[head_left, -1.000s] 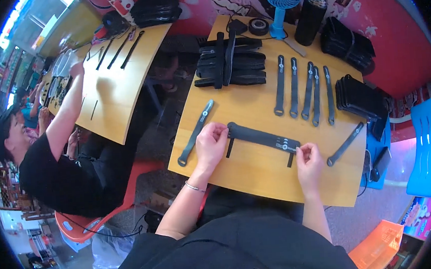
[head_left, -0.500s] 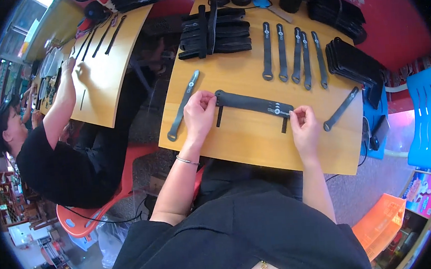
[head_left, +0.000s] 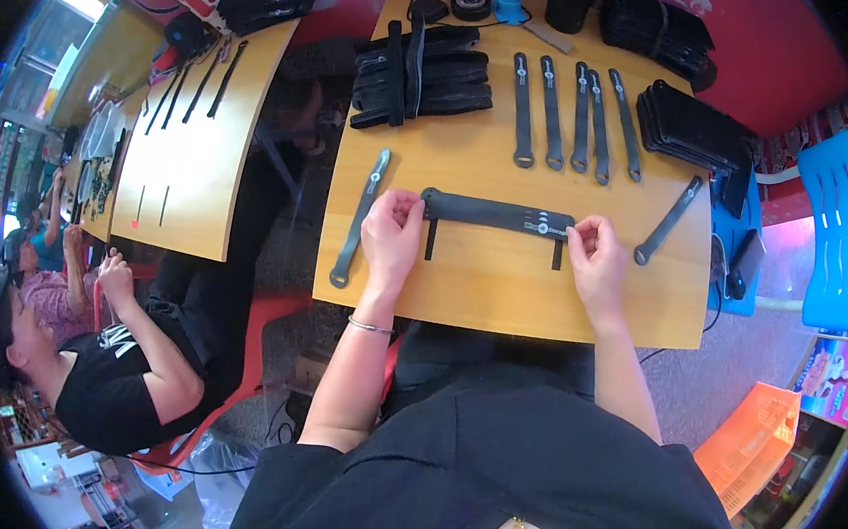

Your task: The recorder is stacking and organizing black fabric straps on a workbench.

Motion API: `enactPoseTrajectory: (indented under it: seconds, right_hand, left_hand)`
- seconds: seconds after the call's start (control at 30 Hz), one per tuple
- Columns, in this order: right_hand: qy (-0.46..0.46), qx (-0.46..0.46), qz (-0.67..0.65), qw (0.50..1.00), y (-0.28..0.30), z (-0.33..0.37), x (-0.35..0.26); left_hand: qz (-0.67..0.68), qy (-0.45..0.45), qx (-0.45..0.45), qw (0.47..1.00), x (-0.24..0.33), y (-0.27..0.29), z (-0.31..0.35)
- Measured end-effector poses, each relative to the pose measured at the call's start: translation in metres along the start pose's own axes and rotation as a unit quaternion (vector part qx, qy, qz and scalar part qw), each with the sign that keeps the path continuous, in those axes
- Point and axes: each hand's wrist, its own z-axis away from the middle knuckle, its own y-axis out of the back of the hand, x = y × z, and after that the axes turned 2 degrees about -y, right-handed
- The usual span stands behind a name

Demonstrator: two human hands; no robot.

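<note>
A wide dark grey strap (head_left: pixel 494 211) with a rounded, holed left end and white printing on the right is held out above the wooden table. My left hand (head_left: pixel 393 237) pinches its left end between thumb and fingers. At the other end, my right hand (head_left: pixel 597 260) grips the printed corner in the same way. Below the strap's ends, two narrow black strips (head_left: pixel 430 239) show on the tabletop. Left of my left hand lies a narrower grey strap (head_left: pixel 358 222) with a looped end. A similar looped strap (head_left: pixel 670 220) lies to the right of my right hand.
Several looped straps (head_left: pixel 551 113) lie in a row farther back. Behind are a black bundle (head_left: pixel 440 72), a tape roll (head_left: pixel 471 5), a blue stand (head_left: pixel 512 1) and stacked black pouches (head_left: pixel 686 120). On the left, a co-worker (head_left: pixel 108 385) sits by another table (head_left: pixel 211 171).
The co-worker's arm has drawn back from the other table, hands now near their body. My view has shifted slightly. Both my hands keep the strap stretched in nearly the same place.
</note>
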Motion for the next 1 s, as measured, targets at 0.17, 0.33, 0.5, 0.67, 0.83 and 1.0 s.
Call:
enactPoseTrajectory:
  seconds: [0.17,0.33,0.5,0.67,0.83,1.0]
  right_hand:
    - [0.008,0.008,0.010,1.000,0.001,0.000,0.001]
    - [-0.010,0.015,0.002,1.000,0.000,0.001,-0.005]
    - [-0.021,0.003,0.012,1.000,0.000,0.001,-0.004]
    - [-0.034,-0.004,0.009,0.999,0.001,0.001,-0.013]
    - [-0.019,0.004,0.016,1.000,0.000,0.002,-0.009]
    - [-0.017,-0.002,0.023,1.000,0.000,0.000,-0.009]
  left_hand:
    - [-0.013,-0.009,0.001,1.000,0.003,-0.003,0.000]
    - [-0.001,-0.007,0.004,1.000,-0.002,-0.001,-0.002]
    - [-0.007,0.005,-0.003,1.000,-0.001,-0.003,-0.001]
    - [0.009,-0.002,0.001,1.000,-0.001,-0.003,-0.002]
    - [0.017,0.002,-0.003,1.000,-0.003,-0.003,0.000]
    - [0.016,-0.009,0.003,1.000,-0.003,-0.004,-0.002]
